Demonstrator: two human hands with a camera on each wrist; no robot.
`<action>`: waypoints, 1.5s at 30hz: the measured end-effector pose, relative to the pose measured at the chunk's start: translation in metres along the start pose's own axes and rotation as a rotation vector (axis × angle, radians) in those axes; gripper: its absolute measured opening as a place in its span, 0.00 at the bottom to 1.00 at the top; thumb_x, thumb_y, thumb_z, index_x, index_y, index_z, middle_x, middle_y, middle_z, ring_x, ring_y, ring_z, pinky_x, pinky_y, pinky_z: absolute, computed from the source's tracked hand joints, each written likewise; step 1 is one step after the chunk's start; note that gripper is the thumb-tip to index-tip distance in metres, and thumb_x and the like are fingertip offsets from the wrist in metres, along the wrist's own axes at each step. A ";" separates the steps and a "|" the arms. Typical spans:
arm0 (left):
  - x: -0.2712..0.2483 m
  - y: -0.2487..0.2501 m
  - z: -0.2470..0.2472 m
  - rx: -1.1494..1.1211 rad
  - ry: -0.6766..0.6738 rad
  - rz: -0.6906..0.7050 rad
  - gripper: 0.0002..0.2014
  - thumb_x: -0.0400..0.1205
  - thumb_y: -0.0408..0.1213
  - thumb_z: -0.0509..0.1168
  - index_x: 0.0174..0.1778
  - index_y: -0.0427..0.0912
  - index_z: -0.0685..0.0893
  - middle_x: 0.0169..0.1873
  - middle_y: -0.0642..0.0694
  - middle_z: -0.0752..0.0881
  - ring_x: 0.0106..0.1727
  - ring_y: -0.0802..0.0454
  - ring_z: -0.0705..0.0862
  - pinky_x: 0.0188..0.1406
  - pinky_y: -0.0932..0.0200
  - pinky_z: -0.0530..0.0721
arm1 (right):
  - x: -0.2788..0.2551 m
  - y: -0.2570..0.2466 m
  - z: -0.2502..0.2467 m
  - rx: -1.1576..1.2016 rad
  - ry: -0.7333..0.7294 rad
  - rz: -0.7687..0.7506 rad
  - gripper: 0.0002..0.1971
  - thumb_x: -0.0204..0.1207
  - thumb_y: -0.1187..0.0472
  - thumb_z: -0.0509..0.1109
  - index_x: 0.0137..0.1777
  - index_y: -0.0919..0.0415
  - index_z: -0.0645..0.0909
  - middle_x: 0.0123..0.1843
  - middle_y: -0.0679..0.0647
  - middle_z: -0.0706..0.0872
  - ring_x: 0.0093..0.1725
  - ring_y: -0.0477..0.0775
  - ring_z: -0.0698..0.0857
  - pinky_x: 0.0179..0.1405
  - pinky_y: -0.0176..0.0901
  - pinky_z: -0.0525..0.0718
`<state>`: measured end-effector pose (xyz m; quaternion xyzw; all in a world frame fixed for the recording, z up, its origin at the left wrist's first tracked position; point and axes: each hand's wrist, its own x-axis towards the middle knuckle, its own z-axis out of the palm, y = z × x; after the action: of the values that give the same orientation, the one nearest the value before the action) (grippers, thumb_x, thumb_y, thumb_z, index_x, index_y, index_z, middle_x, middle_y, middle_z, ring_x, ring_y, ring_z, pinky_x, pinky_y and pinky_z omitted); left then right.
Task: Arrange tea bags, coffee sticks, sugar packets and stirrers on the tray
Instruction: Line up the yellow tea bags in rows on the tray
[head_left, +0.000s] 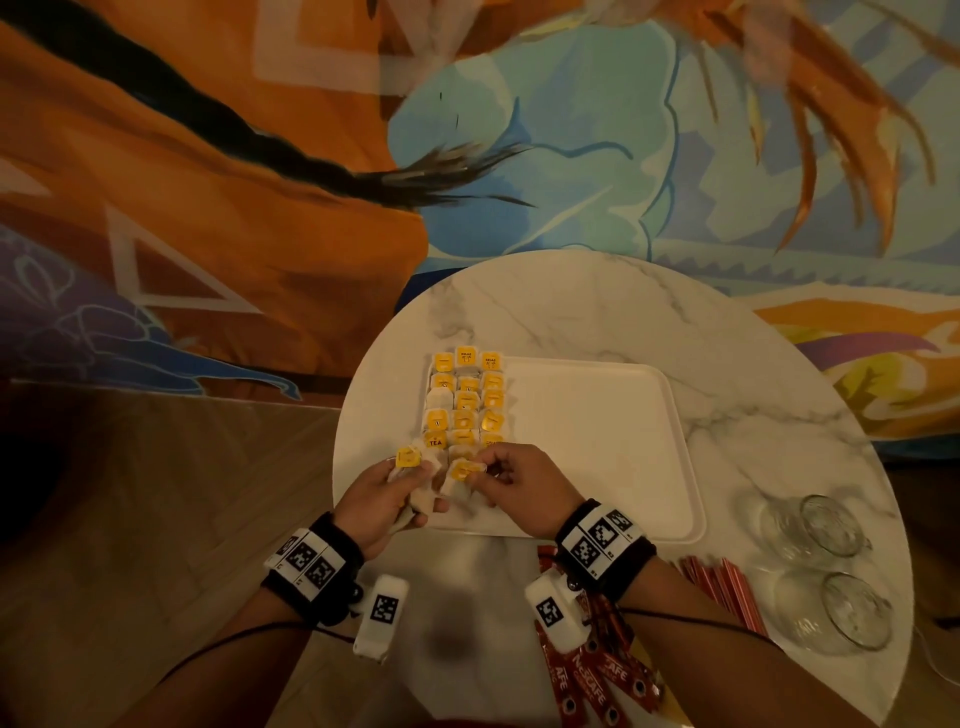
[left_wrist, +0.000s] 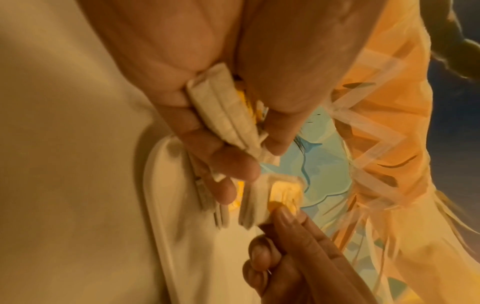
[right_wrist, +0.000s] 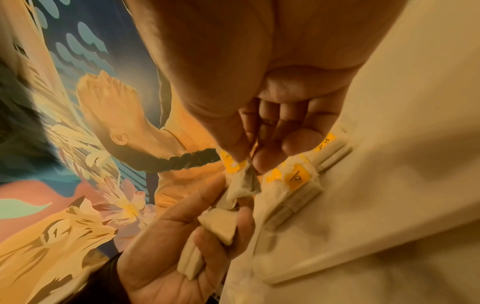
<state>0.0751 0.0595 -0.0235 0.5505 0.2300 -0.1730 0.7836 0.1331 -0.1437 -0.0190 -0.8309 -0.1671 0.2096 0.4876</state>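
Right-hand fingers (right_wrist: 259, 162) pinching one tea bag (right_wrist: 242, 183) above the tray (head_left: 613, 441).

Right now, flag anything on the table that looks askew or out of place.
Two glass cups lie tipped on their sides right of the tray. Coffee sticks sprawl loosely at the near edge. In the tea bags on the tray, one lies blank side up.

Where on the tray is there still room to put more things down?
The white tray is bare from the tea bag rows across to its right rim. The left strip is packed, and both hands crowd its near-left corner. Off the tray, the marble table beyond it is also bare.
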 end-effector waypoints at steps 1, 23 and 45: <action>0.001 0.000 -0.003 -0.005 0.022 0.002 0.10 0.88 0.37 0.62 0.60 0.38 0.83 0.49 0.39 0.90 0.44 0.42 0.91 0.27 0.60 0.80 | -0.001 0.000 -0.004 -0.001 0.006 -0.004 0.07 0.79 0.54 0.74 0.46 0.58 0.87 0.39 0.51 0.90 0.33 0.46 0.87 0.40 0.48 0.88; 0.010 -0.005 -0.028 0.038 0.213 0.029 0.04 0.83 0.32 0.69 0.42 0.38 0.84 0.33 0.40 0.87 0.36 0.47 0.86 0.29 0.59 0.80 | 0.028 0.024 -0.032 -0.474 -0.126 0.163 0.03 0.81 0.54 0.69 0.51 0.50 0.84 0.44 0.49 0.92 0.46 0.52 0.89 0.52 0.53 0.88; 0.062 0.019 -0.025 1.016 0.242 0.306 0.11 0.72 0.39 0.80 0.37 0.44 0.83 0.32 0.54 0.83 0.35 0.57 0.81 0.33 0.66 0.73 | 0.031 0.003 -0.016 -0.440 -0.055 0.062 0.08 0.80 0.51 0.69 0.57 0.50 0.82 0.36 0.44 0.83 0.40 0.50 0.85 0.45 0.50 0.85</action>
<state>0.1323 0.0886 -0.0494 0.9031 0.1233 -0.0817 0.4031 0.1676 -0.1422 -0.0207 -0.9160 -0.1964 0.2054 0.2832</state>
